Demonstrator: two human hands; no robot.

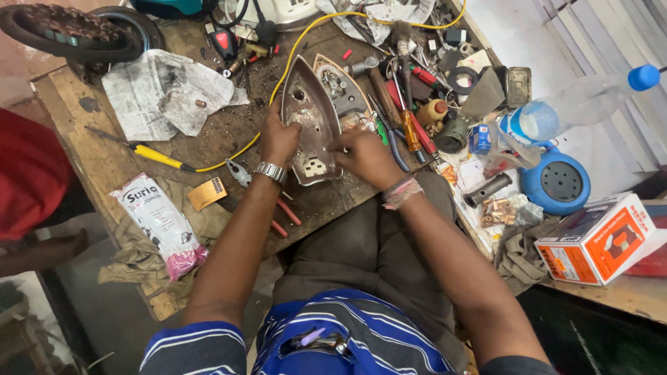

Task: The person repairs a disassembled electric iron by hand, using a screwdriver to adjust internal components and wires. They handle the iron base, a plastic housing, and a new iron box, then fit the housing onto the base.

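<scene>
Head view shows a flat iron soleplate (309, 118) standing on a worn wooden table (90, 160). The soleplate is a dull, brownish metal plate, teardrop-shaped, with small holes and a pale terminal block near its wide end. Its long axis runs away from the person: the pointed tip faces the far side of the table, the broad heel faces the person, and the plate is tilted up on its left edge. The left hand (278, 139) grips the left edge of the soleplate, fingers curled around it. The right hand (365, 156) rests on the heel end, fingertips pinched at the plate near the terminal block; whether it holds a small part cannot be told. Just beside the soleplate, to its right, lies the iron body (340, 87), same pointed shape, interior parts exposed. A yellow cable (229, 156) curves past the left hand. Crumpled newspaper (163, 94) lies further left, and red-handled pliers (267, 201) lie beneath the left wrist.
</scene>
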